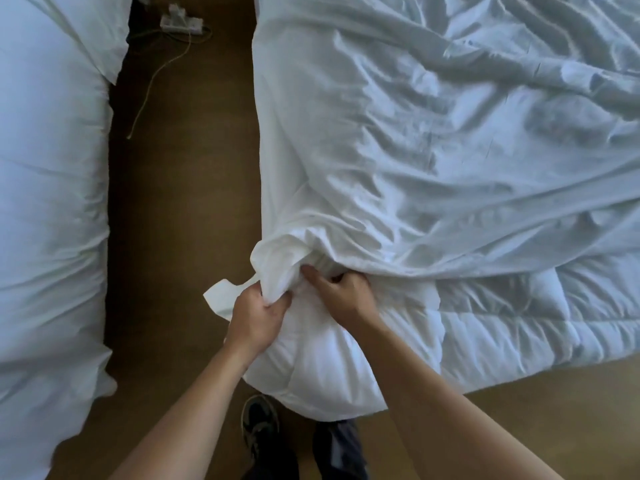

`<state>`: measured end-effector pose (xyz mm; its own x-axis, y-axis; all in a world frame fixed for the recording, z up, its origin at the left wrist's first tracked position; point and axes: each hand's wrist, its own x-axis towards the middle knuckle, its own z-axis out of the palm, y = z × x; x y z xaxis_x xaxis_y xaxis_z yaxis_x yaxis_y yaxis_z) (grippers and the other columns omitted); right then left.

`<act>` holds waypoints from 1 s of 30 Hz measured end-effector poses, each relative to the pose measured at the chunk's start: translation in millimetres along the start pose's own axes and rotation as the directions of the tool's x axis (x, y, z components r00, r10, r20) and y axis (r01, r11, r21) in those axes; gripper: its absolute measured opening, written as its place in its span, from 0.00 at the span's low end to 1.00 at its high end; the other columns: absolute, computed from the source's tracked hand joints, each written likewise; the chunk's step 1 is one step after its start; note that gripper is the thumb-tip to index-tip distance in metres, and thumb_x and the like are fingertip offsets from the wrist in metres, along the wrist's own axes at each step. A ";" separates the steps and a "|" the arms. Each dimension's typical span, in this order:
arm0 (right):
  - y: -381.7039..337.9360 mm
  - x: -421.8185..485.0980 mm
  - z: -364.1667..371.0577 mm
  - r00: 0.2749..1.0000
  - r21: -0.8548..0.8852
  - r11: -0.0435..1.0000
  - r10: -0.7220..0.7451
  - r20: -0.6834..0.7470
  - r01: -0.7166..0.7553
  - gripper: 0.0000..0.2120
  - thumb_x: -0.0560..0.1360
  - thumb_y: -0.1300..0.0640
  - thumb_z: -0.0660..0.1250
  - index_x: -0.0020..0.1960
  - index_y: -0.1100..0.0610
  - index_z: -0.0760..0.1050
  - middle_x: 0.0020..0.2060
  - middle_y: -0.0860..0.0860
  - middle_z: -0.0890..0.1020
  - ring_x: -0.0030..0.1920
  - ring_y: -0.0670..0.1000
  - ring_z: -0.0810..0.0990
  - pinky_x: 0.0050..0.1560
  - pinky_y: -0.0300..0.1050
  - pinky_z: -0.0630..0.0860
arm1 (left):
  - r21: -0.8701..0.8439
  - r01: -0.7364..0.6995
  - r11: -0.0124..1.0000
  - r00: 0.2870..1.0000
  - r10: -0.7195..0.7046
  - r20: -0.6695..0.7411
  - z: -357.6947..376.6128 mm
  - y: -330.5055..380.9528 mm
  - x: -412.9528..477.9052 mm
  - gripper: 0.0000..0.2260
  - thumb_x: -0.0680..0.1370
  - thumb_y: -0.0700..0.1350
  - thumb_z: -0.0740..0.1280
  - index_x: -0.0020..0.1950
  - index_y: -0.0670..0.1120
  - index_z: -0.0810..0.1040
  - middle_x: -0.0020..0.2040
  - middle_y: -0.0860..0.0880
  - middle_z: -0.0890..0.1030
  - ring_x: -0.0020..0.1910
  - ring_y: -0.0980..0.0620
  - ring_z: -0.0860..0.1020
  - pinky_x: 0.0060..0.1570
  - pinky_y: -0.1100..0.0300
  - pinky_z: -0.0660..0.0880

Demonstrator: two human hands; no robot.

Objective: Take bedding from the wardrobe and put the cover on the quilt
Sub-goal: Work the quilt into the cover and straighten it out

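Matt, creased white cloth cover (pixel 433 150); puffy stitched quilt (pixel 502 327); brown carpet (pixel 183 202).

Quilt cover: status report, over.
Left hand grips bunched cover edge. Right hand clutches quilt corner at the opening. Quilt's near edge not yet covered. Nothing in the way.

White cover (pixel 381 150) and quilt (pixel 502 317), apparently brown floor (pixel 183 202)

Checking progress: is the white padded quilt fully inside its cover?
No, the padded white quilt lies bare beside the bunched thin white cover.
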<state>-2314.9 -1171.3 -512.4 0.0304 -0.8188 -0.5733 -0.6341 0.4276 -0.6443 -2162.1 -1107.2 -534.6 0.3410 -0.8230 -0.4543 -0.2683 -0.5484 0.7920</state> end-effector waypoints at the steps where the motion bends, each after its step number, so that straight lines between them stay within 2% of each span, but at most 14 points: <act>1: 0.6 -11.9 5.5 1.000 -0.030 1.000 -0.004 -0.021 0.004 0.49 0.64 0.22 0.64 0.74 0.53 0.69 0.68 0.53 0.76 0.70 0.56 0.72 0.68 0.49 0.70 | -0.027 0.011 1.000 1.000 -0.011 0.013 -1.8 6.0 -3.0 0.08 0.78 0.45 0.71 0.42 0.42 0.81 0.34 0.46 0.83 0.33 0.47 0.81 0.34 0.48 0.76; 5: 13.3 -50.4 18.4 0.971 -0.145 0.984 0.064 -0.230 -0.100 0.57 0.58 0.14 0.54 0.79 0.38 0.41 0.78 0.54 0.58 0.76 0.60 0.59 0.72 0.63 0.60 | -0.199 0.058 0.978 0.994 -0.037 0.106 -11.8 35.9 -17.3 0.11 0.73 0.46 0.72 0.42 0.38 0.80 0.33 0.42 0.80 0.32 0.40 0.77 0.33 0.49 0.72; 8: 13.8 -49.2 -12.7 0.990 0.350 0.930 0.134 -0.036 -0.113 0.55 0.59 0.21 0.68 0.80 0.40 0.54 0.78 0.50 0.63 0.74 0.54 0.66 0.72 0.60 0.66 | -0.272 0.131 0.953 0.981 -0.085 0.176 -19.0 53.5 -25.7 0.03 0.76 0.41 0.71 0.47 0.44 0.84 0.43 0.42 0.86 0.44 0.40 0.85 0.45 0.47 0.80; 10: 9.7 -33.9 -57.7 0.986 0.884 0.443 0.135 0.099 -0.149 0.43 0.62 0.31 0.76 0.73 0.46 0.72 0.72 0.53 0.75 0.66 0.52 0.76 0.65 0.54 0.72 | -0.179 0.189 0.965 0.975 -0.163 0.150 -21.2 55.6 -26.9 0.03 0.77 0.39 0.69 0.46 0.45 0.83 0.41 0.42 0.85 0.44 0.40 0.84 0.45 0.46 0.81; 12: 18.7 -11.9 -104.7 0.984 0.995 -0.016 0.151 0.097 -0.095 0.29 0.73 0.39 0.72 0.68 0.53 0.77 0.67 0.57 0.79 0.66 0.57 0.79 0.68 0.56 0.72 | -0.028 0.233 0.972 0.970 -0.230 0.076 -19.1 56.3 -25.4 0.03 0.78 0.40 0.69 0.45 0.44 0.80 0.38 0.43 0.83 0.44 0.40 0.84 0.43 0.47 0.79; 14: 21.1 9.4 -141.6 0.960 0.992 -0.124 0.273 0.066 -0.033 0.19 0.80 0.45 0.67 0.66 0.55 0.78 0.67 0.58 0.79 0.67 0.60 0.78 0.70 0.59 0.71 | 0.146 0.228 0.963 0.973 -0.228 -0.019 -8.0 62.8 -25.0 0.06 0.77 0.43 0.70 0.48 0.43 0.76 0.43 0.46 0.81 0.49 0.39 0.82 0.48 0.48 0.79; 15: 25.4 14.2 -151.6 0.939 0.998 -0.046 0.338 0.059 -0.046 0.18 0.81 0.48 0.66 0.68 0.56 0.77 0.67 0.57 0.79 0.66 0.60 0.78 0.70 0.59 0.72 | 0.280 0.190 0.941 0.981 -0.172 -0.090 2.4 68.9 -25.9 0.13 0.75 0.46 0.72 0.53 0.42 0.74 0.50 0.45 0.80 0.54 0.39 0.79 0.52 0.46 0.77; 17: 35.5 12.1 -142.1 0.875 0.924 0.333 0.484 0.002 -0.187 0.18 0.82 0.51 0.65 0.68 0.58 0.74 0.64 0.58 0.79 0.62 0.60 0.79 0.63 0.53 0.77 | 0.581 0.008 0.814 0.979 0.112 -0.170 30.7 85.6 -30.9 0.33 0.68 0.51 0.76 0.68 0.43 0.68 0.66 0.40 0.71 0.64 0.36 0.71 0.59 0.41 0.71; 19: 56.6 -16.8 -109.7 0.874 0.698 0.635 0.485 -0.026 -0.331 0.13 0.81 0.53 0.65 0.59 0.61 0.78 0.56 0.62 0.80 0.50 0.58 0.80 0.47 0.44 0.78 | 0.757 -0.315 0.573 0.908 0.413 0.066 72.3 110.7 -35.9 0.45 0.66 0.53 0.74 0.80 0.48 0.59 0.76 0.39 0.61 0.74 0.35 0.61 0.68 0.36 0.61; 20: 68.4 -28.4 -98.9 0.899 0.670 0.656 0.437 0.038 -0.347 0.10 0.78 0.54 0.69 0.54 0.61 0.80 0.51 0.62 0.82 0.45 0.55 0.80 0.40 0.44 0.77 | 0.786 -0.453 0.421 0.854 0.459 0.246 97.9 124.7 -35.9 0.46 0.68 0.53 0.72 0.82 0.52 0.54 0.79 0.40 0.58 0.77 0.37 0.57 0.72 0.35 0.54; 23: 90.2 -20.0 -134.0 0.916 0.862 0.395 0.363 0.173 -0.319 0.12 0.67 0.56 0.76 0.49 0.59 0.84 0.45 0.58 0.85 0.42 0.54 0.83 0.41 0.46 0.79 | 0.735 -0.646 0.208 0.760 0.260 0.595 171.8 145.7 -28.4 0.33 0.78 0.46 0.64 0.81 0.53 0.54 0.74 0.44 0.70 0.73 0.42 0.68 0.77 0.42 0.52; 26: 128.4 36.8 -229.7 0.898 0.996 -0.008 0.431 0.086 -0.091 0.22 0.65 0.53 0.79 0.56 0.58 0.81 0.51 0.59 0.86 0.51 0.62 0.85 0.56 0.61 0.81 | 0.814 -0.555 0.172 0.832 0.098 0.547 202.2 143.4 -8.8 0.19 0.82 0.43 0.57 0.73 0.54 0.72 0.65 0.48 0.80 0.64 0.45 0.78 0.64 0.53 0.72; 28: 158.0 75.8 -308.3 0.830 0.999 -0.030 0.558 -0.001 0.021 0.23 0.65 0.50 0.81 0.55 0.58 0.79 0.50 0.56 0.84 0.51 0.61 0.84 0.58 0.67 0.78 | 0.860 -0.492 0.135 0.864 -0.046 0.501 217.4 144.5 -0.4 0.16 0.83 0.46 0.57 0.69 0.55 0.74 0.67 0.49 0.78 0.67 0.47 0.76 0.65 0.53 0.71; 30: 182.8 109.3 -379.9 0.877 0.998 0.052 0.477 -0.048 0.026 0.15 0.71 0.53 0.78 0.54 0.58 0.80 0.46 0.55 0.84 0.46 0.57 0.84 0.52 0.59 0.82 | 0.872 -0.472 0.129 0.870 -0.095 0.485 251.1 158.5 0.7 0.20 0.79 0.49 0.61 0.71 0.54 0.70 0.71 0.50 0.72 0.70 0.46 0.71 0.69 0.50 0.67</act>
<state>-2720.9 -1328.1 -500.6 -0.3129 -0.5326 -0.7864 0.7390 0.3836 -0.5538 -2430.7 -1231.8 -511.8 -0.1149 -0.7356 -0.6676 -0.9813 0.1886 -0.0388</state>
